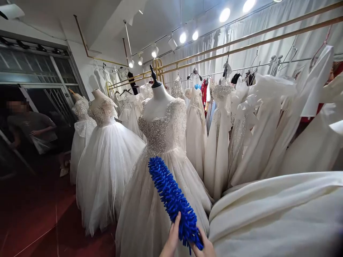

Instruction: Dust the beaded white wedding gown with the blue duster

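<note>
Nearest, the left hand and right hand pinch the base of a shaggy blue microfiber duster, its tip angled up against the skirt of a beaded ball gown on a mannequin. A smooth ivory satin gown crowds in at right. Bare dark-red floor opens leftward, past a tulle gown. Brass rails run overhead.

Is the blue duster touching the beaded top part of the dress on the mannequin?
No, the tip of the blue duster lies on the skirt, below the beaded bodice of the dress.
</note>
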`<state>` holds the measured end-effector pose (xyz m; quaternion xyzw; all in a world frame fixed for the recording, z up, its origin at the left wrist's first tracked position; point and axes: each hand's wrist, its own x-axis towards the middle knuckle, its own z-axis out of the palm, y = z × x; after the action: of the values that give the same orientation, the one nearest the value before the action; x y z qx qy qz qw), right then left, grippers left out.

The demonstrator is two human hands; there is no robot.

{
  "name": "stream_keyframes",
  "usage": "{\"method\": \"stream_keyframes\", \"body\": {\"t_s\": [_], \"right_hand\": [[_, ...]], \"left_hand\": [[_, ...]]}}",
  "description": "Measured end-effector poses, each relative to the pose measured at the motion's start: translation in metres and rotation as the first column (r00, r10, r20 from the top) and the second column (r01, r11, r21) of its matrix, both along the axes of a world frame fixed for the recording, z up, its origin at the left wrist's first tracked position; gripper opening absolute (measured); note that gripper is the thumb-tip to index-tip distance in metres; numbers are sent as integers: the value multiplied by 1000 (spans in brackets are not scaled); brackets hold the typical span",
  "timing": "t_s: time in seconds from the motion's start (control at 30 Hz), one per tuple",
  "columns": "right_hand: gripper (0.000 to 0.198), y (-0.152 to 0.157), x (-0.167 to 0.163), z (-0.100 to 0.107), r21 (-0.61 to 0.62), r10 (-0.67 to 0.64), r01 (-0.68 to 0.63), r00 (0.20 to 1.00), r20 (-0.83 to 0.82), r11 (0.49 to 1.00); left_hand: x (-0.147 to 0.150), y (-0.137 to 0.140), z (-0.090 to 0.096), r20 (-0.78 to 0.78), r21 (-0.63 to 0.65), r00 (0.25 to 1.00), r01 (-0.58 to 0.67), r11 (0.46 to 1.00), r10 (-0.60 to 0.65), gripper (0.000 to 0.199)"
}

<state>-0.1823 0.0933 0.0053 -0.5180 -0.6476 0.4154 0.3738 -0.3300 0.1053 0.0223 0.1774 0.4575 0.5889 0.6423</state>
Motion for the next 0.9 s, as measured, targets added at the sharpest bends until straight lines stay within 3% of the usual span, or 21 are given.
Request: {"method": "stream_keyframes", "body": {"t_s": [0.17,0.27,0.4,0.53,0.63,0.8,0.9], "right_hand": [[62,87,-23,40,106,59,-65,997,54,992],[58,133,-24,51,129,149,-166,980,132,978],[56,177,-16,35,99,234,-268,935,266,958],[53,192,-12,16,-6,393,-408,874,286,913],[50,198,-22,28,32,422,-438,882,211,899],[51,224,-67,84,131,312,-332,938,152,934],[49,234,-89,98,113,280,-303,943,178,946]], "left_hand": [[-29,92,32,45,20,996,-78,997,77,45],[-39,127,35,108,-5,989,-99,995,99,48],[-41,140,11,162,-44,981,-99,994,105,54],[-44,135,-3,110,-167,981,-138,976,157,54],[-55,141,18,48,-159,970,-226,961,237,51],[-87,190,75,-57,52,952,-299,953,302,50],[-100,215,80,-47,65,954,-294,954,297,48]]}}
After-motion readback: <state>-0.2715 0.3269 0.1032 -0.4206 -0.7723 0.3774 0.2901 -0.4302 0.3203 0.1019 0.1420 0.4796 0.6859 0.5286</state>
